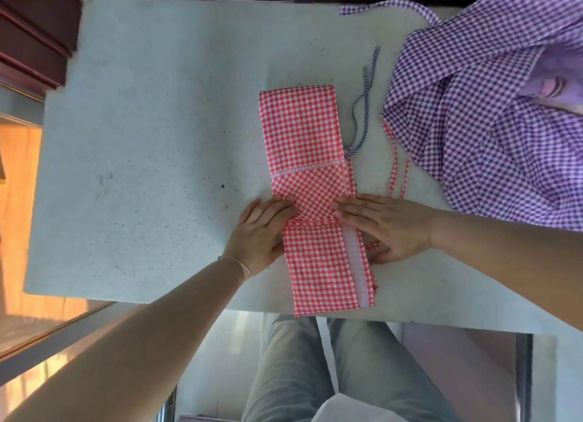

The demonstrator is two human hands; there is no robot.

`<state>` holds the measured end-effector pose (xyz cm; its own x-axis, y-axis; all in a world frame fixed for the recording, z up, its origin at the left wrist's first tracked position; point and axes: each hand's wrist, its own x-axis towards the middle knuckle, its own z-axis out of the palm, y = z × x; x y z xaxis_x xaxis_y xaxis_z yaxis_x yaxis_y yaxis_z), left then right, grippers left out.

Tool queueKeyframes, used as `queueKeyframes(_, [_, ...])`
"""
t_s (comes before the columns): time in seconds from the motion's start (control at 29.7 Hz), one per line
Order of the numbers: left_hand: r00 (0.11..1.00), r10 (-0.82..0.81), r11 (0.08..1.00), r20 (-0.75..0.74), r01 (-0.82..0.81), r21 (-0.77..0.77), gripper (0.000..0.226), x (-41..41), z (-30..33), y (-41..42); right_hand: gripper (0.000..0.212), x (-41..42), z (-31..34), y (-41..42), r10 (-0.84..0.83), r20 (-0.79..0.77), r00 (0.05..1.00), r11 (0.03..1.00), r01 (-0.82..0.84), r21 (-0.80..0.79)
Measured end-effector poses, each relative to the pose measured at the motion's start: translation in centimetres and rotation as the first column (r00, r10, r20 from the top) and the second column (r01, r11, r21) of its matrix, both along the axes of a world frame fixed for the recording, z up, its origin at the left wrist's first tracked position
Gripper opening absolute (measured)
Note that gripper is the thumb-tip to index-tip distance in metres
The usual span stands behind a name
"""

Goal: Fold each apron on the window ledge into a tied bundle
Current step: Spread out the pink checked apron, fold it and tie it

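A red-and-white checked apron (304, 137) lies folded into a long narrow strip on the pale stone ledge (151, 131), its near end hanging slightly over the front edge. My left hand (260, 232) rests on the strip's left edge, fingers curled around the fabric at a crease. My right hand (386, 227) lies flat with straight fingers pressing on the strip's right side, over a red tie. Thin red ties (394, 166) trail to the right of the strip. A purple-and-white checked apron (473, 121) lies crumpled at the right.
A blue-and-white striped cord (362, 106) lies between the two aprons. A dark red window frame (34, 27) stands at the far left corner. The ledge's front edge runs just below my hands, with my legs in grey trousers (293, 374) beneath.
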<state>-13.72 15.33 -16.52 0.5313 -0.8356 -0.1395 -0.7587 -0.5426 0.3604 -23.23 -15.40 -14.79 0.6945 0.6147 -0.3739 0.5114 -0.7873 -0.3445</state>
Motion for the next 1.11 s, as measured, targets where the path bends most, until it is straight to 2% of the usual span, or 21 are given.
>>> queueKeyframes(0.13, [0.99,0.139,0.982,-0.001,-0.138,-0.128,0.05,-0.4,0.6,-1.5,0.099,-0.2,-0.1,0.2,-0.085,0.025,0.996,0.995,0.084,0.056])
queueKeyframes(0.2, [0.951,0.285,0.945,-0.117,-0.299,-0.132,0.042,-0.6,1.9,-2.6,0.096,0.0,0.0,0.8,-0.191,0.032,0.981,0.974,0.186,0.132])
queueKeyframes(0.27, [0.82,0.465,0.863,-0.334,-0.503,-0.036,0.03,-0.2,3.8,-4.1,0.089,0.0,0.5,1.7,-0.303,0.032,0.952,0.938,0.292,0.188])
queueKeyframes(0.3, [0.766,0.517,0.836,-0.383,-0.548,0.031,0.022,0.4,4.0,-4.7,0.084,0.2,0.7,2.1,-0.356,0.024,0.934,0.918,0.345,0.195])
queueKeyframes(0.34, [0.7,0.593,0.792,-0.398,-0.595,0.136,0.016,1.0,3.9,-5.2,0.08,0.3,1.2,2.5,-0.411,-0.005,0.912,0.893,0.403,0.201])
queueKeyframes(0.37, [0.56,0.699,0.691,-0.445,-0.688,0.22,0.016,1.7,3.9,-5.7,0.077,0.5,1.4,3.0,-0.466,-0.041,0.884,0.861,0.463,0.211])
queueKeyframes(0.4, [0.482,0.756,0.624,-0.442,-0.735,0.266,0.019,2.1,3.8,-5.9,0.068,0.9,1.6,3.7,-0.542,-0.064,0.838,0.808,0.541,0.232])
queueKeyframes(0.44, [0.461,0.767,0.603,-0.446,-0.755,0.256,0.021,2.6,3.6,-5.8,0.052,1.6,1.9,4.3,-0.639,-0.071,0.766,0.731,0.634,0.254])
queueKeyframes(0.47, [0.447,0.748,0.601,-0.49,-0.769,0.217,0.027,2.8,4.0,-6.0,0.036,2.5,2.2,5.0,-0.731,-0.08,0.677,0.644,0.724,0.248])
queueKeyframes(0.5, [0.456,0.721,0.612,-0.522,-0.772,0.172,0.034,2.8,4.2,-6.0,0.03,3.6,2.4,5.5,-0.806,-0.074,0.587,0.562,0.799,0.214])
queueKeyframes(0.57, [0.439,0.705,0.572,-0.557,-0.816,0.082,0.036,2.5,4.6,-6.4,0.036,5.6,2.7,6.3,-0.877,-0.056,0.477,0.462,0.87,0.172])
queueKeyframes(0.64, [0.426,0.7,0.562,-0.574,-0.824,0.073,0.033,1.9,4.9,-6.8,0.047,7.1,2.8,6.3,-0.912,-0.111,0.396,0.381,0.915,0.131])
queueKeyframes(0.71, [0.41,0.723,0.545,-0.556,-0.834,0.093,0.037,1.6,4.9,-7.2,0.051,8.1,2.9,6.4,-0.929,-0.125,0.349,0.344,0.937,0.058])
queueKeyframes(0.77, [0.409,0.746,0.534,-0.525,-0.839,0.106,0.038,1.5,4.8,-7.5,0.051,8.6,2.7,6.5,-0.928,-0.071,0.365,0.366,0.93,-0.005])
queueKeyframes(0.87, [0.444,0.772,0.546,-0.455,-0.829,0.118,0.044,1.0,4.7,-7.8,0.042,8.3,2.8,6.9,-0.897,0.013,0.442,0.44,0.895,-0.077])
queueKeyframes(1.01, [0.517,0.764,0.588,-0.387,-0.804,0.087,0.04,0.0,4.6,-7.1,0.043,6.6,3.0,7.8,-0.852,-0.031,0.523,0.523,0.848,-0.087])
queueKeyframes(1.11, [0.521,0.771,0.59,-0.367,-0.801,0.102,0.036,0.1,4.5,-6.7,0.042,6.0,2.9,8.4,-0.857,-0.063,0.512,0.515,0.849,-0.12])
